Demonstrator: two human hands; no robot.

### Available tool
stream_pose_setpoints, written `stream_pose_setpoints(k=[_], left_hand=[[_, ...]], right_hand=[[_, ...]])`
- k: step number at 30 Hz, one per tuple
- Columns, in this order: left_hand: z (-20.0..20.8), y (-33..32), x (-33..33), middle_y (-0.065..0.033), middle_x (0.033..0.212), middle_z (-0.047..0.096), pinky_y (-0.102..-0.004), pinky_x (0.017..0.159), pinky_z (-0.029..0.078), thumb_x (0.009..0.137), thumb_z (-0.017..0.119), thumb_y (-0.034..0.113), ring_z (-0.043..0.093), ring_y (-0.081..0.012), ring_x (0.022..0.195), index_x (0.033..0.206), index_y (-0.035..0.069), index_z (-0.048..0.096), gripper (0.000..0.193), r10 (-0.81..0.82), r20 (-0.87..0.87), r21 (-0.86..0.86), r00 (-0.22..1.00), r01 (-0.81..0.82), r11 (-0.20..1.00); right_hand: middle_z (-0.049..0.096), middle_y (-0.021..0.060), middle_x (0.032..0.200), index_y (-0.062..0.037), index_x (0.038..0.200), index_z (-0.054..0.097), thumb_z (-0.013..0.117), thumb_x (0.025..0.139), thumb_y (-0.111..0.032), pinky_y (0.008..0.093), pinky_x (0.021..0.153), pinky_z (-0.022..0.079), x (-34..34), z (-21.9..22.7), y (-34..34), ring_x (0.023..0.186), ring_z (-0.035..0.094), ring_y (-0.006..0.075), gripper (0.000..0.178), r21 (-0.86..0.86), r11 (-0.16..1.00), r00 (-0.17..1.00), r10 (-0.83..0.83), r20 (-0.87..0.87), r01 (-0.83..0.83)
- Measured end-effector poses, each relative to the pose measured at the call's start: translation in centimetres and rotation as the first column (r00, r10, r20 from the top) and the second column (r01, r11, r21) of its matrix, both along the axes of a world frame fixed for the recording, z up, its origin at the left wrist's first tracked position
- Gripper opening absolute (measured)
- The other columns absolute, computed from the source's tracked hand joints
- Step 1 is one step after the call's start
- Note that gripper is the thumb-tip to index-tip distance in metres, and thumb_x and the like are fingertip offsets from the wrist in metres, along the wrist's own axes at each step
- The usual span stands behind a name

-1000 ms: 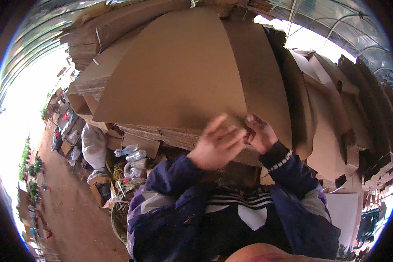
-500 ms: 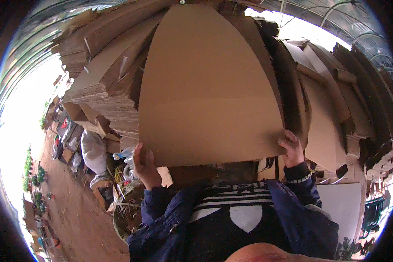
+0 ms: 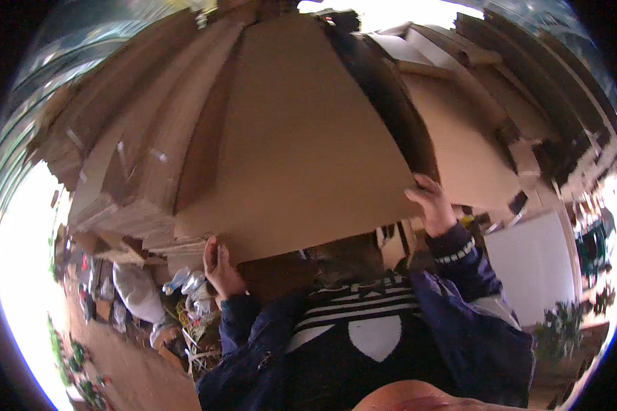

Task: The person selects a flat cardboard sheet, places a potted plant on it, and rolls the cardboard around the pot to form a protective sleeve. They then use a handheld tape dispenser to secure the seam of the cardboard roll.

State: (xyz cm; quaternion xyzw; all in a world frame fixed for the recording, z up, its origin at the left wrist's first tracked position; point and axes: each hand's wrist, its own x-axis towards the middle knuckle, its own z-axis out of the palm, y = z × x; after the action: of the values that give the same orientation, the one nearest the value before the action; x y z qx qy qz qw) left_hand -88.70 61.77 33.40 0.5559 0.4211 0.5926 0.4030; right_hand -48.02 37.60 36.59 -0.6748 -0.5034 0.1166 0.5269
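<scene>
Left hand (image 3: 224, 270) grasps sheet (image 3: 301, 137) at near left corner, right hand (image 3: 432, 203) grasps near right corner; wide spacing presumably steadies broad span.

The left hand (image 3: 224, 274) and right hand (image 3: 434, 207), close together a second earlier, had spread well apart along the cardboard sheet (image 3: 301, 144).

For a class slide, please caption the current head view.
Left hand and right hand hold a brown cardboard sheet by its near corners.
</scene>
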Motion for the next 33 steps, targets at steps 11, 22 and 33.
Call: stream_pose_setpoints(k=[11, 22, 33], left_hand=[[0.0, -2.9, 3.5, -0.0027, 0.130, 0.057, -0.0265, 0.075, 0.052, 0.095, 0.059, 0.007, 0.057, -0.0114, 0.105, 0.130, 0.010, 0.054, 0.036, -0.164, 0.329, -0.268, 0.930, 0.258, 0.928], [3.0, -9.8, 12.3, -0.0047, 0.126, 0.055, -0.0298, 0.089, 0.046, 0.090, 0.059, 0.002, 0.054, -0.0158, 0.103, 0.137, 0.011, 0.046, 0.049, -0.327, 0.269, -0.048, 0.906, 0.352, 0.935], [17.1, -16.4, 28.3, -0.0060, 0.107, 0.070, -0.0275, 0.088, 0.049, 0.090, 0.062, 0.001, 0.063, -0.0131, 0.099, 0.109, 0.000, 0.070, 0.020, -0.138, -0.362, 0.356, 0.922, 0.274, 0.893]], right_hand=[[0.061, 0.0099, 0.107, 0.0085, 0.117, 0.057, 0.062, 0.090, -0.013, 0.0295, 0.088, 0.045, 2.8, 13.6, 1.6, 0.099, 0.057, 0.0148, 0.035, 0.211, 0.959, 0.950, 0.232, -0.211, -0.188], [0.060, 0.0050, 0.113, 0.0061, 0.131, 0.053, 0.066, 0.089, -0.007, 0.0257, 0.089, 0.045, 11.1, 8.9, -10.7, 0.101, 0.056, 0.0125, 0.046, 0.229, 0.970, 0.945, -0.006, -0.326, 0.086], [0.059, 0.0072, 0.122, -0.0101, 0.147, 0.040, 0.047, 0.093, 0.008, 0.0282, 0.082, 0.051, 20.8, -13.0, -12.3, 0.092, 0.060, 0.0151, 0.058, 0.254, 0.958, 0.499, 0.159, -0.852, 0.130]])
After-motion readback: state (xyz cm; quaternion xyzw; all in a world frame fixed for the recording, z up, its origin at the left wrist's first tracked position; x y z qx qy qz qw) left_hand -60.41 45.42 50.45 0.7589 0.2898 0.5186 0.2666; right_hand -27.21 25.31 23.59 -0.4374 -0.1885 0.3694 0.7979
